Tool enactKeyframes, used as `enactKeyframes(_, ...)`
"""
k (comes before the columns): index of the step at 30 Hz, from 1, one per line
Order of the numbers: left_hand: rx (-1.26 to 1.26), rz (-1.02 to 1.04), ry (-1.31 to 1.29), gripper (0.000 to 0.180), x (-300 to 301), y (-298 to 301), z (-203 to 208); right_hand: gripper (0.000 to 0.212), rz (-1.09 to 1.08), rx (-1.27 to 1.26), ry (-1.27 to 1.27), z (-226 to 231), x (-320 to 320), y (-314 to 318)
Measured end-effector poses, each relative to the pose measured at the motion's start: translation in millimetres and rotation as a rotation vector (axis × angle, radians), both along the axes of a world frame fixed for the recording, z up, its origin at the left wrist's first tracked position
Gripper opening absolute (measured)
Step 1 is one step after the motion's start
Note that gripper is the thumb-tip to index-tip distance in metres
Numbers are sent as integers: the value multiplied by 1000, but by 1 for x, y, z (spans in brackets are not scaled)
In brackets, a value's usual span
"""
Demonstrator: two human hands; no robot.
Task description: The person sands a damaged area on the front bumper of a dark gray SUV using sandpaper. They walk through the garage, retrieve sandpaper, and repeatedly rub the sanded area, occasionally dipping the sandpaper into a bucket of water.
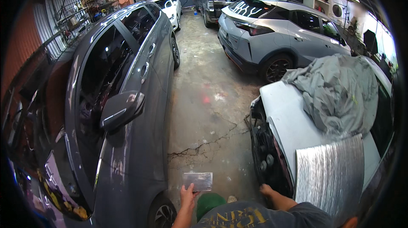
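My left hand (187, 195) is raised in front of me at the bottom middle, pinching a small flat silvery rectangular piece (198, 181) by its lower left corner. My right hand (266, 190) hangs lower to the right, close to the stripped front end of a white car (280, 121) whose bumper is off. It holds nothing that I can see. A grey car (127, 100) stands close on my left, its side mirror (122, 109) at chest height.
A crumpled grey cover (335, 92) and a silver foil-like sheet (331, 172) lie on the white car's hood. A silver SUV (276, 32) is parked ahead on the right, with more cars behind. The cracked concrete floor (208, 113) forms a lane between the cars. Metal shelving (80, 15) lines the left wall.
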State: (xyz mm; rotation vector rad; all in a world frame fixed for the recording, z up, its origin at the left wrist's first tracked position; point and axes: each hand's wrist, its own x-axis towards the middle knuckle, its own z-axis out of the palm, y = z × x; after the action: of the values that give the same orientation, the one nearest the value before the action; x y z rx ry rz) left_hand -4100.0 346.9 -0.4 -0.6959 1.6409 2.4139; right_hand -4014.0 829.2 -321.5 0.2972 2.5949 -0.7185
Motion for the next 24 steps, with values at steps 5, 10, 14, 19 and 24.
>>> enactKeyframes(5,-62,163,-97,31,-164,-24,-27,33,77,-175,168,96,-373,-80)
enactKeyframes(10,-48,195,-38,30,-377,-36,-58,24,66,-287,230,146,-603,-126)
enactKeyframes(14,-39,38,-62,34,-568,-7,-65,30,81,-147,-69,60,-644,-80)
enactKeyframes(19,7,-70,55,42,-803,33,-9,25,-25,42,-577,-8,-659,40)
enactKeyframes(24,46,-217,93,34,-1048,110,-21,22,-191,53,-757,17,-764,96)
